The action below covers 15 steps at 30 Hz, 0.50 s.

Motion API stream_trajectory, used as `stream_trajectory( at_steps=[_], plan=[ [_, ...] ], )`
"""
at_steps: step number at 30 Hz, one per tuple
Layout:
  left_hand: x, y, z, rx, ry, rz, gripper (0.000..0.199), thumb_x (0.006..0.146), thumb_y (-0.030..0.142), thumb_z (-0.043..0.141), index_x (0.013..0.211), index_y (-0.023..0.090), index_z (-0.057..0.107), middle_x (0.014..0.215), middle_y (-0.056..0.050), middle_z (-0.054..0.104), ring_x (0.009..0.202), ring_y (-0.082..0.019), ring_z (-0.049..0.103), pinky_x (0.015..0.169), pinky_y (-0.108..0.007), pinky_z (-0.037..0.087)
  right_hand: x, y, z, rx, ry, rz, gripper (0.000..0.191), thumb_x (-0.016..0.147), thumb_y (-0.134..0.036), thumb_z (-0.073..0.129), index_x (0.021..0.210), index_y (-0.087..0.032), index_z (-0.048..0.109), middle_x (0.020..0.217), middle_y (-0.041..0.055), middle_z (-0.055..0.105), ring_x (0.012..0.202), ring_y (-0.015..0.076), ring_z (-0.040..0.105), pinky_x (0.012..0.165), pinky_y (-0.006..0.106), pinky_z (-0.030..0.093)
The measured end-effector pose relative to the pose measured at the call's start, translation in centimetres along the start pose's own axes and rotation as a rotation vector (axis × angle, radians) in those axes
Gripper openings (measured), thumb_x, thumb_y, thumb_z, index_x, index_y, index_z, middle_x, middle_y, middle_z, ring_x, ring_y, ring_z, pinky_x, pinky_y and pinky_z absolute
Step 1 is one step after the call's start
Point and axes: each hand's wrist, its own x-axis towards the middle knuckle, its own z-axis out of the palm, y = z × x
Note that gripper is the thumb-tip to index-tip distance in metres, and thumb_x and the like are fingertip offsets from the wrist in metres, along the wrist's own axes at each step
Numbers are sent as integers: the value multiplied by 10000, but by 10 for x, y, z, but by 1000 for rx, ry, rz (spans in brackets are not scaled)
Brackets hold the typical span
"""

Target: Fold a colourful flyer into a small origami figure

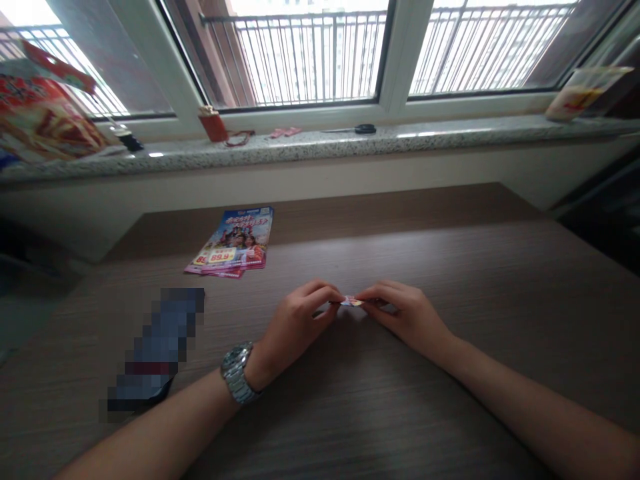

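Between my two hands, just above the middle of the wooden table (400,413), is a small piece of colourful printed paper (351,301). Its left end is pinched between the thumb and fingers of my left hand (300,319), which has a metal watch (240,373) on the wrist. My right hand (407,313) pinches the right end in the same way. The fingertips cover both ends, so only the paper's middle shows. To the left lies a stack of printed flyers (237,237), slightly fanned at its near edge.
A blurred-out dark flat object (160,347) lies left of my left forearm. On the stone windowsill (310,152) are a red lighter-like item (213,125), pink scraps (285,133), scissors (365,129), a plastic cup (575,97) and a food bag (45,117).
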Motion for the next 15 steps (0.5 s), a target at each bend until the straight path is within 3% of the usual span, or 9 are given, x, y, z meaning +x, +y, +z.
stream_trajectory(
  at_steps=[8,15],
  plan=[
    [-4,-5,2,134,-80,-1,221,976,141,586,1143,243,689,1076,-37,693,937,-161,666,841,-272,517,0,6,-1,-53,-47,-63,196,1006,-334,570,1063,-250,738,936,60,736,829,188,685,731,298,519],
    [-3,-5,1,114,-118,6,239,979,117,565,1159,234,671,1127,-35,679,963,-157,663,871,-273,523,0,10,2,-107,-64,-87,186,1014,-318,561,1074,-254,725,947,56,729,842,189,687,746,292,515]
  ],
)
